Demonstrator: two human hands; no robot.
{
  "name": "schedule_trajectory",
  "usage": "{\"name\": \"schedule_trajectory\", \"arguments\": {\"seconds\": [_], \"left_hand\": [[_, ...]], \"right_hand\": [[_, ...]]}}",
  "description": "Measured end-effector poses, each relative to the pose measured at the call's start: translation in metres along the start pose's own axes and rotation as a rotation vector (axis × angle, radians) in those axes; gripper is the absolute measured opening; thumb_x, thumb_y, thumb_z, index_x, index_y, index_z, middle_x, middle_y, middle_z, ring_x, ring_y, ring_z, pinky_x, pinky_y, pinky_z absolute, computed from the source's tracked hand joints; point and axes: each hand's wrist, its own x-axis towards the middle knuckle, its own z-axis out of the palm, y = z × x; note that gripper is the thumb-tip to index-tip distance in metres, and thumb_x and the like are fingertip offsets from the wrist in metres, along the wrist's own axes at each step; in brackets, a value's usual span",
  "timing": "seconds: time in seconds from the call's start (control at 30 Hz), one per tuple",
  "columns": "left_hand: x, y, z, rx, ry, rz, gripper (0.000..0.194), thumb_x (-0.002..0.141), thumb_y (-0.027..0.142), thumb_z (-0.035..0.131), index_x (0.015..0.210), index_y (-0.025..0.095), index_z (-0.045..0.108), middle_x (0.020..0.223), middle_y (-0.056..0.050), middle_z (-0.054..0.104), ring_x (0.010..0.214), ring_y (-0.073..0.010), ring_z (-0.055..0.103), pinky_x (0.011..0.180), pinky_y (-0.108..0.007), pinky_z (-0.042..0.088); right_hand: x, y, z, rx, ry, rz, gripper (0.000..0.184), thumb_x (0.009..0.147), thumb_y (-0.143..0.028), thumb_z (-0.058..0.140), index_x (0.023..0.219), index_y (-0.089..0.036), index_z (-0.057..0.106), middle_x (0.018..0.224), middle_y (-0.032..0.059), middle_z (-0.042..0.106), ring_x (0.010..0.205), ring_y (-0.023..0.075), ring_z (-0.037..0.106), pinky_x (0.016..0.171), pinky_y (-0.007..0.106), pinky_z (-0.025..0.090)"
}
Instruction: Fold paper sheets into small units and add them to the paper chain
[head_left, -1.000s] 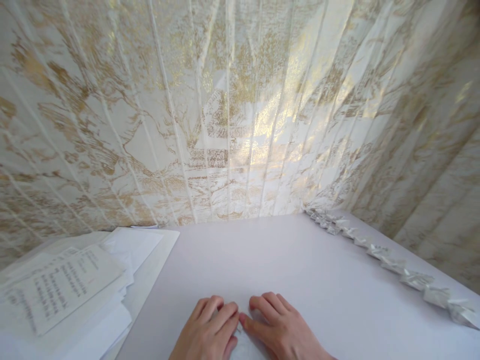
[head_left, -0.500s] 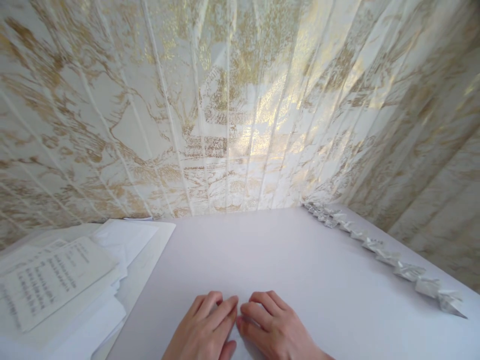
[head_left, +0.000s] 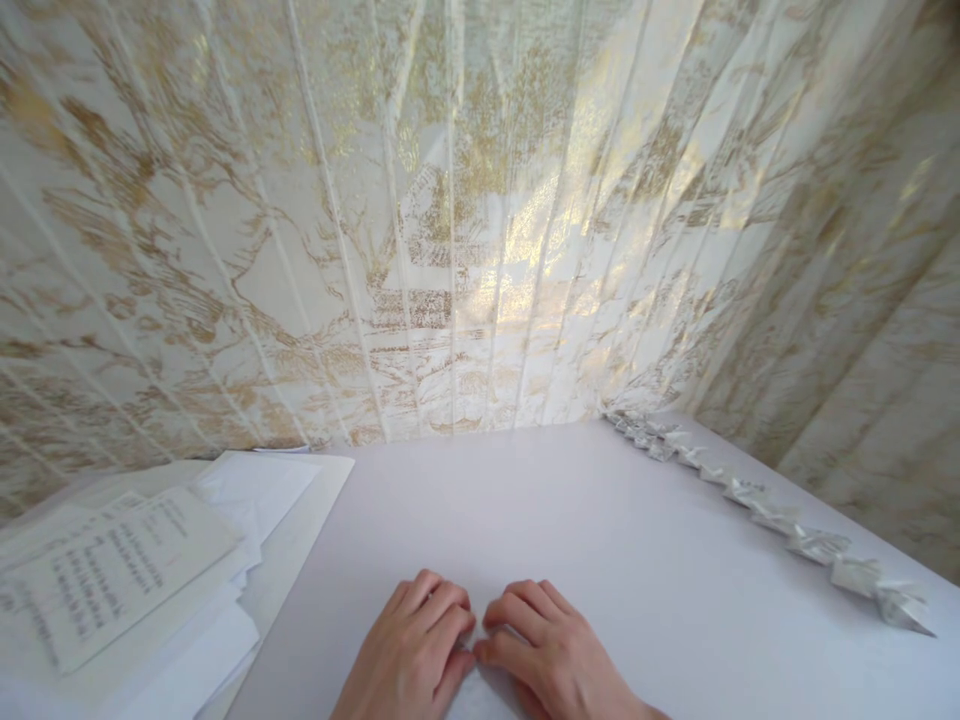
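Note:
At the front middle of the table my left hand [head_left: 420, 645] lies with curled fingers, thumb and index fingertip close together. My right hand [head_left: 559, 650] mirrors it, its bent fingers pointing left. The two thumb tips nearly meet. Between and under them shows a pale, thin piece of paper [head_left: 478, 695], pinched down at its upper part. Both hands cover most of the paper, and its lower part runs out of view.
A stack of white papers [head_left: 285, 560], topped by a sheet with handwriting [head_left: 124, 575], lies at the left. Several folded silvery-white paper pieces [head_left: 817, 545] form a row along the right edge of the white table [head_left: 510, 500]. A gold-patterned curtain [head_left: 450, 250] hangs behind.
My left fingers have bent and drawn in, and its thumb has moved up beside the right thumb. My right fingertips stay close to the same spot. The view shifts slightly.

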Motion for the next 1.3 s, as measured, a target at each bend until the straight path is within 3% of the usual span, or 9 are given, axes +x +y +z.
{"name": "schedule_trajectory", "arguments": {"seconds": [0.17, 0.43, 0.73, 1.17, 1.3], "left_hand": [[0.001, -0.002, 0.003, -0.015, 0.039, -0.013, 0.016, 0.078, 0.008, 0.071, 0.081, 0.02, 0.061, 0.091, 0.001, 0.064, 0.087, -0.0197, 0.056, 0.074, -0.032, 0.046], [-0.003, -0.005, 0.01, 0.016, 0.078, 0.03, 0.01, 0.084, 0.012, 0.064, 0.082, 0.021, 0.06, 0.089, 0.0, 0.064, 0.084, -0.0195, 0.055, 0.072, -0.031, 0.045], [-0.004, -0.002, 0.01, 0.11, 0.158, 0.052, 0.016, 0.084, 0.008, 0.054, 0.076, 0.021, 0.056, 0.081, -0.001, 0.062, 0.076, -0.0197, 0.055, 0.067, -0.032, 0.043], [0.0, 0.0, 0.007, -0.029, 0.048, -0.171, 0.015, 0.086, 0.011, 0.051, 0.076, 0.021, 0.057, 0.086, -0.002, 0.06, 0.084, -0.0217, 0.056, 0.071, -0.035, 0.043], [0.004, 0.004, 0.005, -0.092, 0.027, -0.257, 0.014, 0.085, 0.011, 0.051, 0.075, 0.02, 0.056, 0.087, -0.003, 0.059, 0.086, -0.0223, 0.055, 0.073, -0.036, 0.044]], "right_hand": [[0.005, 0.0, -0.008, 0.123, 0.013, 0.121, 0.017, 0.093, -0.012, 0.047, 0.098, -0.021, 0.06, 0.088, 0.0029, 0.066, 0.083, 0.019, 0.054, 0.075, 0.031, 0.041], [0.01, 0.002, 0.0, 0.065, 0.041, 0.095, 0.013, 0.093, -0.016, 0.055, 0.083, -0.021, 0.062, 0.081, -0.0002, 0.066, 0.078, 0.0172, 0.051, 0.071, 0.03, 0.04], [0.011, 0.002, 0.004, 0.001, 0.05, 0.07, 0.014, 0.091, -0.013, 0.054, 0.08, -0.02, 0.059, 0.077, -0.0002, 0.063, 0.075, 0.0158, 0.053, 0.069, 0.029, 0.039], [0.012, 0.0, -0.003, 0.198, -0.015, 0.251, 0.011, 0.083, -0.009, 0.063, 0.082, -0.02, 0.062, 0.083, 0.001, 0.063, 0.083, 0.0192, 0.053, 0.076, 0.031, 0.041], [0.018, -0.001, -0.004, 0.221, -0.047, 0.421, 0.017, 0.078, -0.003, 0.068, 0.074, -0.019, 0.062, 0.078, -0.0008, 0.061, 0.081, 0.018, 0.052, 0.076, 0.03, 0.041]]}}
